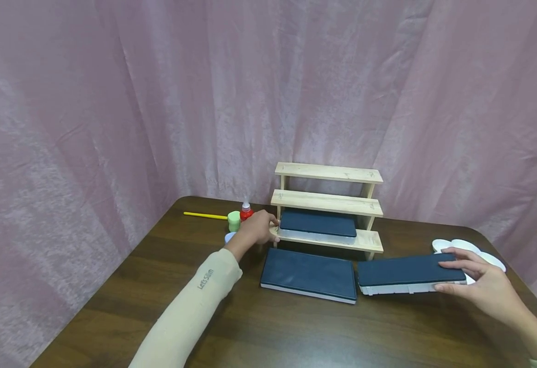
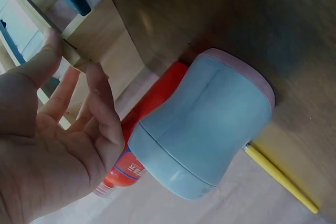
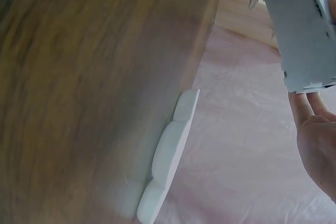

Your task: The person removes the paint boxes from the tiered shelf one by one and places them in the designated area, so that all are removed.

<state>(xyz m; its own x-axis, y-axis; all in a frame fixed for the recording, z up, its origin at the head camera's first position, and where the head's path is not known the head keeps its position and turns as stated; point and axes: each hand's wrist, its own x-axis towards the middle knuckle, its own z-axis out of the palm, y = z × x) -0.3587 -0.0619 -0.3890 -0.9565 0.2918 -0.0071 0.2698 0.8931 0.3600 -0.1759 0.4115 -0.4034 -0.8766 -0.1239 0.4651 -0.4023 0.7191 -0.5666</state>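
My left hand (image 1: 258, 226) is at the left end of the lowest step of a three-step wooden rack (image 1: 328, 202); in the left wrist view thumb and fingers pinch the board's end. On that step lies a flat case with a dark blue lid (image 1: 318, 224) and pale base. A second dark blue case (image 1: 309, 273) lies on the table before the rack. With my right hand (image 1: 480, 278) I grip the right end of a third dark blue case (image 1: 408, 271), held tilted; its whitish underside (image 3: 299, 30) shows in the right wrist view.
Left of the rack stand a red bottle (image 1: 246, 211) with a white nozzle and a waisted light green container (image 1: 233, 221). A yellow stick (image 1: 205, 215) lies farther left. Beyond my right hand is a white scalloped dish (image 1: 465, 246). A pink curtain (image 1: 250, 102) hangs behind the table.
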